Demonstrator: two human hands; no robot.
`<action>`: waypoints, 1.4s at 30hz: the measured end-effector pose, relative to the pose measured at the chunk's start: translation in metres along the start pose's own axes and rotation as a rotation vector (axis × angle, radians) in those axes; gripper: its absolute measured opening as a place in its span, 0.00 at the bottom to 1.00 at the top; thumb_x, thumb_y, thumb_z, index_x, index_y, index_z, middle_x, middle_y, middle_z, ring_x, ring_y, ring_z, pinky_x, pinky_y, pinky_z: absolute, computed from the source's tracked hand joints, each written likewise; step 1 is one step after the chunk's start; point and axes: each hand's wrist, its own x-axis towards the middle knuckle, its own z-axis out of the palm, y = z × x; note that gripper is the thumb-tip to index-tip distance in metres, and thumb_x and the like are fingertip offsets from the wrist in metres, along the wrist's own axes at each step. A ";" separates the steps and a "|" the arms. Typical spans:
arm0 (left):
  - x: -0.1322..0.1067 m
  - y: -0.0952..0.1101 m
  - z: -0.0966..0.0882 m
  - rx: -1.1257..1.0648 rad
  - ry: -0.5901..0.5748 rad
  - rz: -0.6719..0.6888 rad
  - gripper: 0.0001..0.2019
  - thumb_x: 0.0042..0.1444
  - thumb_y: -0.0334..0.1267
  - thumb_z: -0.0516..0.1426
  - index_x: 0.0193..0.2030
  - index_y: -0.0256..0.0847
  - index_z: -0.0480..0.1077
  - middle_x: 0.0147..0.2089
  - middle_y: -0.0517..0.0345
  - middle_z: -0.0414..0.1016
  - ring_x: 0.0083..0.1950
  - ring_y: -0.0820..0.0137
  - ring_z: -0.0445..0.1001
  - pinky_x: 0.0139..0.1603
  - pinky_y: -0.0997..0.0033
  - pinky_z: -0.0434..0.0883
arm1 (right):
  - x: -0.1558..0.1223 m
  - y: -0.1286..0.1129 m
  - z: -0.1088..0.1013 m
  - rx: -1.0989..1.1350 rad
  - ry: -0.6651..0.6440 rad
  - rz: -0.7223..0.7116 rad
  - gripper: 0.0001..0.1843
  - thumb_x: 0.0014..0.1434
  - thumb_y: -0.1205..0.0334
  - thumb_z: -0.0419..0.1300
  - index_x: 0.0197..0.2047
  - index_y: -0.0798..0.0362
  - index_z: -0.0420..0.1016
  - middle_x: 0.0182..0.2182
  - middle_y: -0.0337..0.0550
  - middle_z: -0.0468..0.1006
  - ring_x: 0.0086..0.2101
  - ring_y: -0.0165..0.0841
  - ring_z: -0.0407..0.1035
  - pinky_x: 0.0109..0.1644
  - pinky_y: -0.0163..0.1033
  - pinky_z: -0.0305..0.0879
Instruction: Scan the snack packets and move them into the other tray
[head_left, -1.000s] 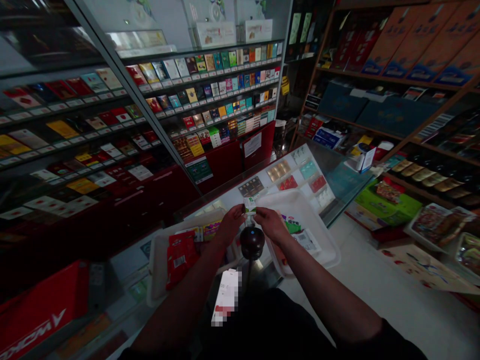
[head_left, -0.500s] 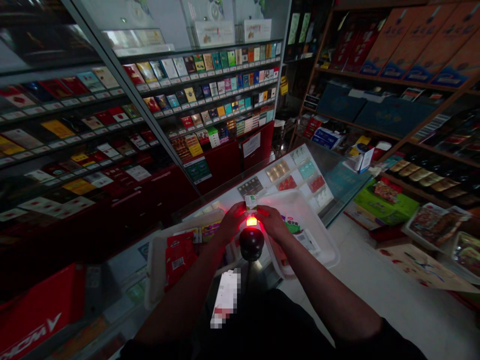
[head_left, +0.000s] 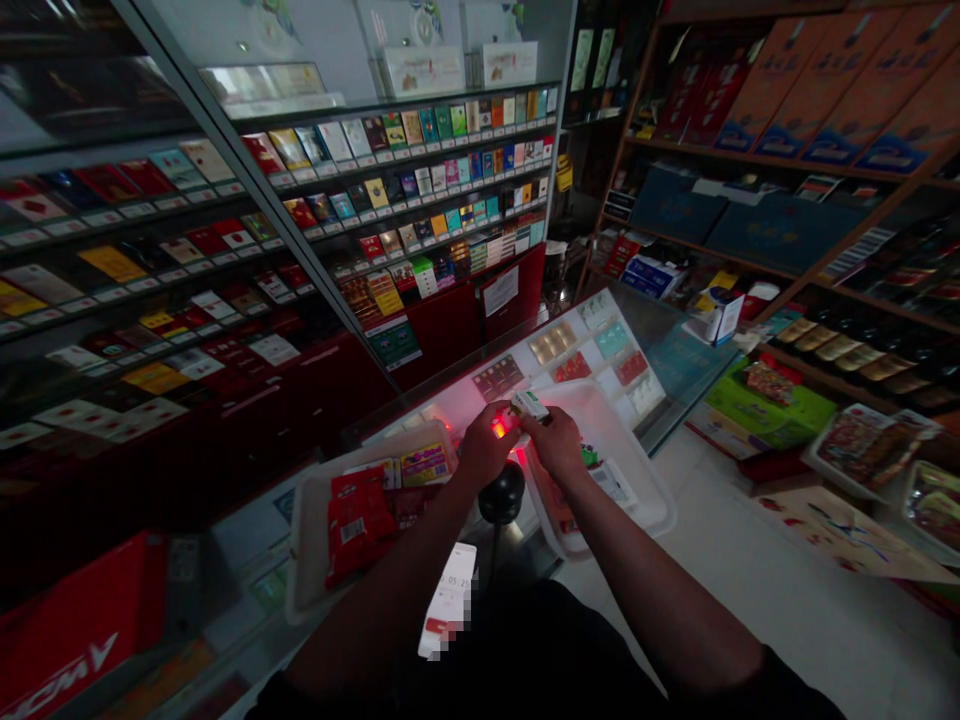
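Observation:
Between my hands is a small white-and-green box (head_left: pixel 529 404), tilted, above the black barcode scanner (head_left: pixel 501 493) on its stand. My right hand (head_left: pixel 556 440) is closed round the box's near right side. My left hand (head_left: pixel 484 445) has its fingers closed at the box's left end; the fingertips are partly hidden. Red light from the scanner glows on the left fingers. Beneath my left forearm, a white tray (head_left: pixel 296 560) holds a red packet (head_left: pixel 358 520) and a yellow-and-purple packet (head_left: pixel 424 463). Under my right hand, another white tray (head_left: pixel 660 505) holds several packets.
The trays stand on a glass counter (head_left: pixel 664 360). A lit phone (head_left: pixel 450 600) lies near my body. At the lower left is a red box (head_left: pixel 90 625). Shelves of small packs (head_left: pixel 420 125) rise ahead; bottles (head_left: pixel 847 350) and cartons line the right shelves.
The small box has turned from upright to tilted and shifted slightly right. My left hand has moved right, in front of the red light, and my right hand has turned with the box.

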 end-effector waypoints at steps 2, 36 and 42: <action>0.002 -0.001 0.004 -0.028 -0.025 0.005 0.22 0.54 0.35 0.63 0.56 0.44 0.71 0.55 0.52 0.78 0.56 0.62 0.75 0.59 0.59 0.70 | 0.004 0.006 -0.007 -0.016 0.024 -0.002 0.21 0.54 0.48 0.62 0.39 0.58 0.81 0.29 0.46 0.81 0.28 0.34 0.71 0.32 0.35 0.61; -0.130 -0.013 -0.012 -0.115 0.378 -0.388 0.12 0.55 0.43 0.59 0.41 0.39 0.76 0.39 0.52 0.81 0.42 0.64 0.79 0.47 0.62 0.73 | 0.067 0.130 -0.053 -0.246 0.263 0.018 0.29 0.54 0.51 0.61 0.53 0.63 0.76 0.42 0.62 0.81 0.39 0.46 0.74 0.44 0.45 0.65; -0.158 -0.016 -0.018 -0.064 0.352 -0.465 0.14 0.56 0.45 0.59 0.42 0.39 0.76 0.41 0.52 0.81 0.45 0.62 0.78 0.49 0.62 0.72 | 0.063 0.126 -0.060 -0.270 0.205 -0.023 0.29 0.54 0.51 0.59 0.54 0.62 0.75 0.44 0.61 0.80 0.41 0.47 0.73 0.46 0.46 0.64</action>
